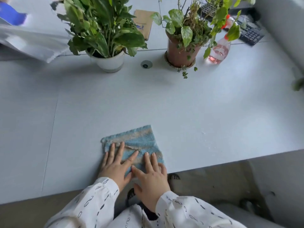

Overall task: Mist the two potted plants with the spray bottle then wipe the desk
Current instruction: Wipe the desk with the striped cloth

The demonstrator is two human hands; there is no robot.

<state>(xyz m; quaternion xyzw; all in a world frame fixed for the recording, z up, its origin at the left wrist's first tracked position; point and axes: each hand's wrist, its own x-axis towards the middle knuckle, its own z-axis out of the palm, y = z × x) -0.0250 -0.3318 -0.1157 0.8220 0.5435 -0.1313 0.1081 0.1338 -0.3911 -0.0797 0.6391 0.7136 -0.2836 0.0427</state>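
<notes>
A folded blue and tan cloth (139, 139) lies flat on the pale grey desk (197, 104) near its front edge. My left hand (116, 165) and my right hand (152, 176) both rest palm down on the cloth's near half, fingers spread and pressing it to the desk. At the back stand a leafy plant in a white pot (110, 61) and a trailing plant in a brown pot (180, 53). A clear spray bottle (218, 50) with pink liquid and an orange head stands right of the brown pot.
A round cable grommet (146, 64) sits between the pots. A brown envelope (144, 22) lies behind them, and a black keyboard (251, 32) lies at the back right. White fabric (32, 41) covers the back left. Small water droplets (204, 134) dot the desk right of the cloth.
</notes>
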